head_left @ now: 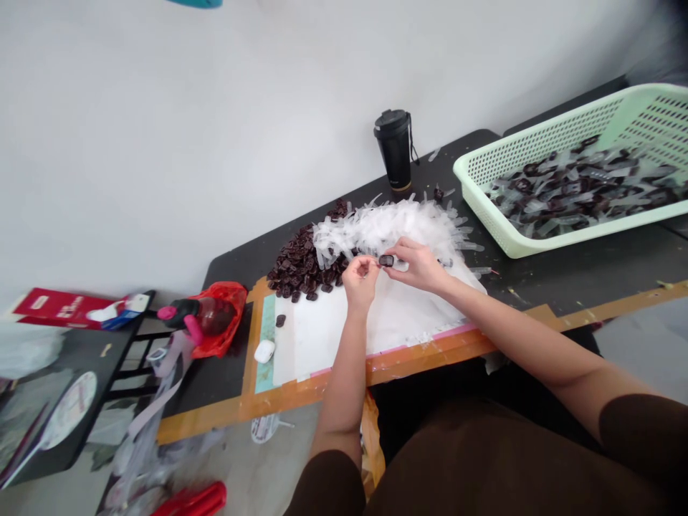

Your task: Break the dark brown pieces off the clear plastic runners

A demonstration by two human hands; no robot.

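Observation:
Between my two hands, above the white sheet (pixel 327 337), is a small dark rectangular piece (pixel 385 261). My right hand (pixel 418 265) grips it between thumb and fingers from the right. At its left end the fingertips of my left hand (pixel 360 281) are pinched together; something thin seems to be in them, too small to make out. Just behind my hands lies a heap of whitish translucent strips (pixel 387 223). A pile of similar dark brown pieces (pixel 301 261) spreads to the left of it, and one loose piece (pixel 280 320) lies apart on the sheet.
A pale green basket (pixel 486 208) at the right holds many dark pieces with translucent strips. A black lidded tumbler (pixel 393 150) stands behind the heap. At the left are a small white case (pixel 264 351) and a red plastic bag (pixel 218 344) around a bottle (pixel 215 317). Brown tape (pixel 419 360) lines the table's front edge.

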